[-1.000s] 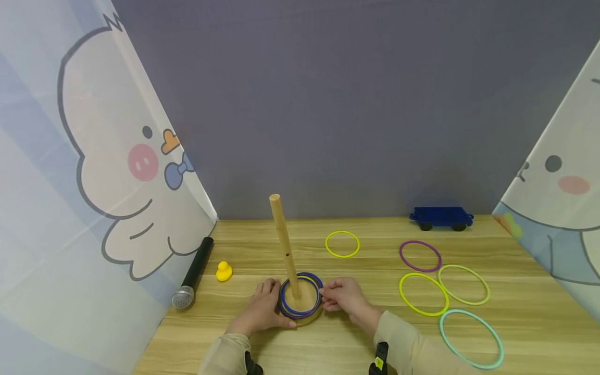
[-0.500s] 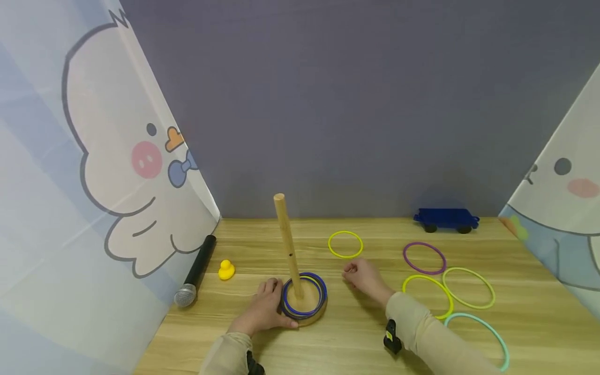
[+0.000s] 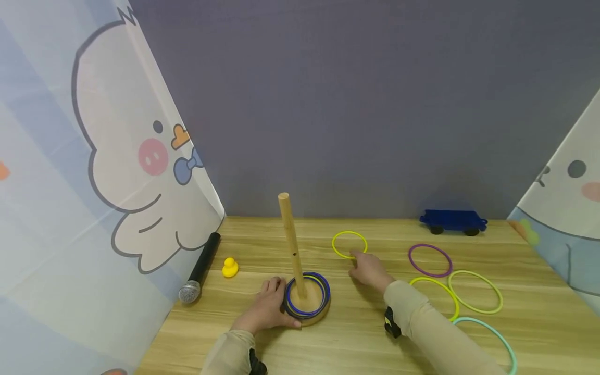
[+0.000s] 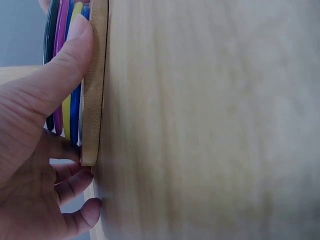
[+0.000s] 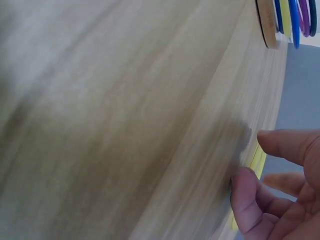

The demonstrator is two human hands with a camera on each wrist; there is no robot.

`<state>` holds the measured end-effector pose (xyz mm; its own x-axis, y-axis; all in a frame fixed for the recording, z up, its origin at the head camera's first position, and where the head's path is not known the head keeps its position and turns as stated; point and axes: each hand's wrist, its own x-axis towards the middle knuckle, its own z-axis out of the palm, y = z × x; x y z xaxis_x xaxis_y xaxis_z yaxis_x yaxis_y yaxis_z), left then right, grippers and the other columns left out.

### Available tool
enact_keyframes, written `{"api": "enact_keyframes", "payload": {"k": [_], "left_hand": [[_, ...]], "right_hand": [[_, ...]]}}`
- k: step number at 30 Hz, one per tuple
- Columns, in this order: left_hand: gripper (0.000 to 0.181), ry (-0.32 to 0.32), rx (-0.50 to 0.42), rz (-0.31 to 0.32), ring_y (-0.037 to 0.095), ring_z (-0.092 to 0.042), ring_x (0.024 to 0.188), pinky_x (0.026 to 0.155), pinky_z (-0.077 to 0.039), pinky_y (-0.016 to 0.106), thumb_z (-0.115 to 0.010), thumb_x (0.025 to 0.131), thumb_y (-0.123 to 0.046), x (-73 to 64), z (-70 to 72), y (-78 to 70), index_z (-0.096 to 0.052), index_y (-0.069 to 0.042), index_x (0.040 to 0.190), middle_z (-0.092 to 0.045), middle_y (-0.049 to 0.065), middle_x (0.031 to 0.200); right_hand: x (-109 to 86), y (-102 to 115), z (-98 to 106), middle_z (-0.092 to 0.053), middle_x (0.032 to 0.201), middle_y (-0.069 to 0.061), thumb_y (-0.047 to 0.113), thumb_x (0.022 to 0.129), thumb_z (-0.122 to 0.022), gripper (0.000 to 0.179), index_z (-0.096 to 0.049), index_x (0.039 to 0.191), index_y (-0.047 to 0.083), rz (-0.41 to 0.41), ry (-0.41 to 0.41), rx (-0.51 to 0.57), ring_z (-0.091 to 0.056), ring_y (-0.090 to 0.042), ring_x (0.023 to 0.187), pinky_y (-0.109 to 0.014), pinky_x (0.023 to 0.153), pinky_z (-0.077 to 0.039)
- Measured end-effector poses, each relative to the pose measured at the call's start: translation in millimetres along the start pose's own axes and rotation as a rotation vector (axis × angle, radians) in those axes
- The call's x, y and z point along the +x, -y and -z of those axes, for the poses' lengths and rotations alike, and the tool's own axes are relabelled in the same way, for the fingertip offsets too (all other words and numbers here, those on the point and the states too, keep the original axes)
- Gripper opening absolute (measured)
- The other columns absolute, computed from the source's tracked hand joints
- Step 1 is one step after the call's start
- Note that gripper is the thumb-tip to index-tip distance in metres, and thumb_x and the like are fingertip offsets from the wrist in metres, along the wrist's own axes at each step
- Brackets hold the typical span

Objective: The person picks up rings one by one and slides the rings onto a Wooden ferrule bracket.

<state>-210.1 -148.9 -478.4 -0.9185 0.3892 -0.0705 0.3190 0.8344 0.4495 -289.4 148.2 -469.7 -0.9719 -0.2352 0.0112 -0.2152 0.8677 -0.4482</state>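
A wooden ring-toss stand (image 3: 291,237) rises upright from its round base, with several thin rings (image 3: 328,286) lying around the peg. My left hand (image 3: 268,308) holds the base's left side; in the left wrist view its thumb lies against the stacked rings and the base's edge (image 4: 94,110). Further back, my right hand (image 3: 369,268) reaches down at the near rim of a yellow ring (image 3: 333,245) lying flat on the table. The right wrist view shows thumb and fingertip apart, with part of that yellow ring (image 5: 257,162) between and behind them.
Purple (image 3: 410,255), yellow (image 3: 436,281), lime (image 3: 501,299) and mint (image 3: 501,338) rings lie at the right. A blue toy wagon (image 3: 453,220) stands at the back right. A rubber duck (image 3: 230,267) and a microphone (image 3: 202,265) are at the left.
My right hand has left the stacked rings on the stand and moved away and to the right, to the yellow ring. My left hand stays on the base.
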Motion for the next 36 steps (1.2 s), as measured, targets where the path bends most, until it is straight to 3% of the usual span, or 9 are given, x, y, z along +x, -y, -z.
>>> {"api": "enact_keyframes", "payload": {"k": [4,8,11,18,21,25,30,36], "left_hand": [[0.119,-0.002,0.013,-0.011,0.042,-0.030,0.130,0.103,-0.032,0.059,-0.085,0.062,-0.059,0.9,-1.2,-0.4,-0.034,0.011,0.145,-0.035,0.025,0.142],[0.119,-0.004,0.012,-0.015,0.043,-0.030,0.130,0.103,-0.032,0.059,-0.084,0.062,-0.059,0.6,-2.5,0.3,-0.034,0.011,0.145,-0.035,0.025,0.142],[0.119,-0.012,0.005,-0.016,0.044,-0.029,0.131,0.103,-0.032,0.060,-0.085,0.062,-0.058,-0.1,-2.4,0.5,-0.034,0.012,0.144,-0.035,0.026,0.142],[0.119,-0.011,-0.009,-0.011,0.043,-0.029,0.131,0.105,-0.031,0.060,-0.085,0.062,-0.057,-1.6,-1.1,1.3,-0.034,0.012,0.144,-0.034,0.026,0.142],[0.119,-0.005,-0.018,-0.010,0.044,-0.029,0.131,0.105,-0.029,0.060,-0.085,0.062,-0.057,-2.4,-0.7,1.7,-0.033,0.012,0.144,-0.034,0.027,0.143],[0.120,0.000,-0.021,-0.012,0.044,-0.028,0.132,0.106,-0.029,0.060,-0.085,0.063,-0.058,-4.1,-0.7,3.0,-0.033,0.012,0.144,-0.033,0.028,0.143],[0.119,-0.007,-0.013,-0.022,0.044,-0.030,0.131,0.105,-0.030,0.060,-0.085,0.062,-0.058,-4.9,0.5,3.1,-0.034,0.012,0.144,-0.035,0.028,0.142],[0.118,-0.011,-0.007,-0.022,0.045,-0.030,0.129,0.103,-0.032,0.061,-0.085,0.063,-0.057,-4.2,2.2,1.4,-0.035,0.012,0.144,-0.035,0.028,0.141]], "right_hand": [[-2.3,-2.1,0.1,-0.065,0.118,-0.020,0.010,0.083,-0.072,0.047,-0.060,0.126,-0.003,0.003,0.004,-0.041,-0.059,-0.042,0.108,-0.053,0.092,-0.045],[-6.9,-3.9,-0.2,-0.069,0.096,-0.010,0.006,0.077,-0.073,0.028,-0.069,0.104,0.002,0.031,-0.052,-0.069,-0.064,-0.032,0.089,-0.048,0.081,-0.049],[-12.6,-3.1,0.9,-0.064,0.077,-0.002,0.010,0.074,-0.079,0.016,-0.066,0.083,0.007,0.041,-0.079,-0.090,-0.059,-0.024,0.075,-0.043,0.070,-0.048],[-29.0,-1.7,4.2,-0.053,0.063,0.005,0.022,0.069,-0.087,0.034,-0.055,0.066,0.015,0.069,-0.060,-0.185,-0.052,-0.016,0.062,-0.035,0.056,-0.044],[-35.8,-3.2,2.4,-0.055,0.063,0.007,0.018,0.071,-0.086,0.031,-0.056,0.066,0.016,0.130,-0.049,-0.242,-0.054,-0.016,0.061,-0.035,0.056,-0.046],[-45.6,-4.2,0.0,-0.060,0.066,0.006,0.017,0.073,-0.084,0.023,-0.062,0.069,0.017,0.272,-0.039,-0.346,-0.059,-0.016,0.063,-0.034,0.057,-0.049],[-56.5,-5.5,4.3,-0.052,0.063,0.008,0.013,0.072,-0.082,0.028,-0.057,0.063,0.018,0.451,-0.077,-0.468,-0.050,-0.010,0.057,-0.027,0.049,-0.043],[-68.3,-6.5,8.8,-0.046,0.061,0.007,0.004,0.073,-0.076,0.034,-0.047,0.062,0.018,0.543,-0.086,-0.510,-0.045,-0.009,0.055,-0.027,0.047,-0.038]]}}
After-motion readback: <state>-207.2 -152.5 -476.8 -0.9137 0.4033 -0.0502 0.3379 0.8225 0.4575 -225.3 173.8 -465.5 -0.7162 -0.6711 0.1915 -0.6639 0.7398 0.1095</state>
